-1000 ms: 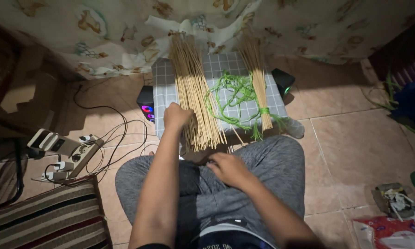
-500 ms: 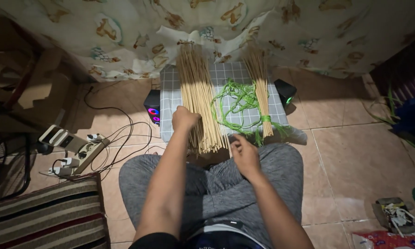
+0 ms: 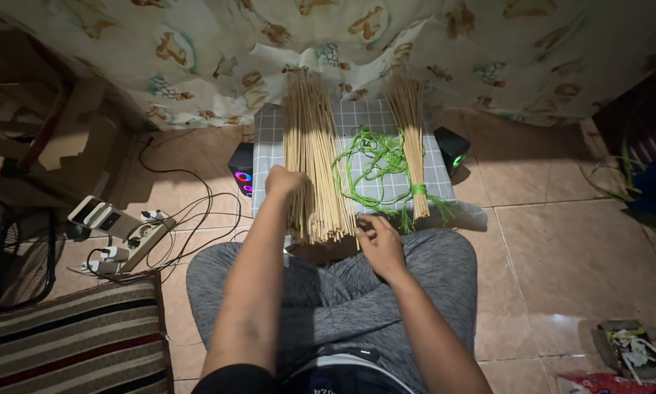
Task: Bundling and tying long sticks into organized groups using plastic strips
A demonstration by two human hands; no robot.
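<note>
One bundle of thin sticks is already tied with a green string near its lower end; it lies on the right part of the grey checked board, in the upper middle of the frame. The big loose pile of sticks on the left part is not tied yet, so I judge most of the work is left. My left hand is closed on the left side of this pile. My right hand touches the lower ends of the sticks with curled fingers; if it pinches one, I cannot tell. A heap of loose green strings waits between pile and bundle. I see no container here; everything rests on the board directly.
</note>
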